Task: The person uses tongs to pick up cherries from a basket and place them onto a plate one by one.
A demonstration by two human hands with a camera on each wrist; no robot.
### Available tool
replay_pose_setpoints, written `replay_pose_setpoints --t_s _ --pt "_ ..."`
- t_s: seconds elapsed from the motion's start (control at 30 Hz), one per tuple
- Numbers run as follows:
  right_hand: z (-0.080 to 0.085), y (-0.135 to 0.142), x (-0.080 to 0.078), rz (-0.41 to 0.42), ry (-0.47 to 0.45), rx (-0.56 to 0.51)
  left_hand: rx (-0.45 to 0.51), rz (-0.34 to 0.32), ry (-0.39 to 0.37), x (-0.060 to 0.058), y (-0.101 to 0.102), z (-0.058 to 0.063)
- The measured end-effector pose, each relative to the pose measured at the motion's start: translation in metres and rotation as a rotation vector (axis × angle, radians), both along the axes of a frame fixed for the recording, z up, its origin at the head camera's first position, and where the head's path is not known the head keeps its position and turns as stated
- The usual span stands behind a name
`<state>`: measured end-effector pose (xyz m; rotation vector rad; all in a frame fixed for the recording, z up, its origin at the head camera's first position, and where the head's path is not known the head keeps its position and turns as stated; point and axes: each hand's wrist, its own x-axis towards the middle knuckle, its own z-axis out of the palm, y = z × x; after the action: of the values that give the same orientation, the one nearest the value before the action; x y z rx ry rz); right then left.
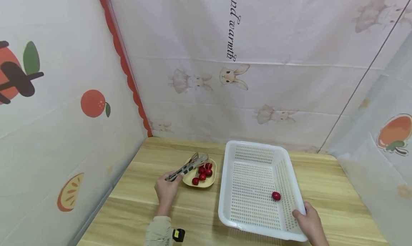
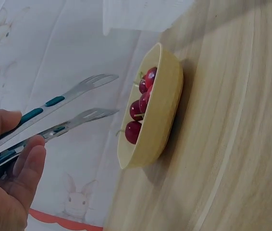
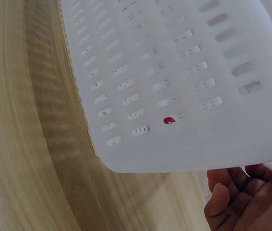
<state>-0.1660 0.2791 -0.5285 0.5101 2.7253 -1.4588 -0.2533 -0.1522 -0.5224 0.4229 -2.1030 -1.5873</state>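
Note:
My left hand holds a pair of tongs with metal ends and dark grips, thumb on one arm and fingers on the other. In the left wrist view the tong tips are spread apart, just above the rim of a small yellow bowl. Several red cherries with stems lie inside it, and nothing is between the tips. My right hand grips the right-hand rim of a white perforated basket, thumb over the edge. One cherry lies in the basket near its right wall.
Both containers stand on a wooden table, bowl to the left of the basket. Printed cloth walls close off the back and both sides. A black device with a yellow label sits by my left sleeve.

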Motion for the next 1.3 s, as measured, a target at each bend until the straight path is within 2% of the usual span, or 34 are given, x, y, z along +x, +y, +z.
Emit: replay_pose_setpoints --t_s 0.13,0.37,0.57,0.83,0.97,1.13,1.3 --pt "0.001 0.0 -0.001 0.003 -0.009 -0.003 0.038 -0.024 0.034 0.002 0.002 0.001" --pt "0.0 -0.001 -0.003 0.001 -0.007 -0.012 0.098 -0.049 0.049 0.004 0.002 0.007" --pt "0.001 -0.001 -0.003 0.009 -0.012 -0.006 0.128 -0.074 0.079 0.007 0.005 0.006" --pt "-0.001 -0.001 -0.003 0.001 -0.026 0.0 0.214 -0.143 0.156 0.009 0.015 0.01" --pt "-0.001 0.0 -0.004 0.002 -0.016 -0.012 0.235 -0.183 0.129 0.01 0.022 0.016" --pt "-0.002 -0.001 -0.005 -0.009 -0.024 -0.015 0.244 -0.25 0.08 0.019 0.035 0.026" --pt "-0.002 -0.001 -0.002 -0.016 -0.024 -0.003 0.264 -0.315 0.078 0.025 0.046 0.031"
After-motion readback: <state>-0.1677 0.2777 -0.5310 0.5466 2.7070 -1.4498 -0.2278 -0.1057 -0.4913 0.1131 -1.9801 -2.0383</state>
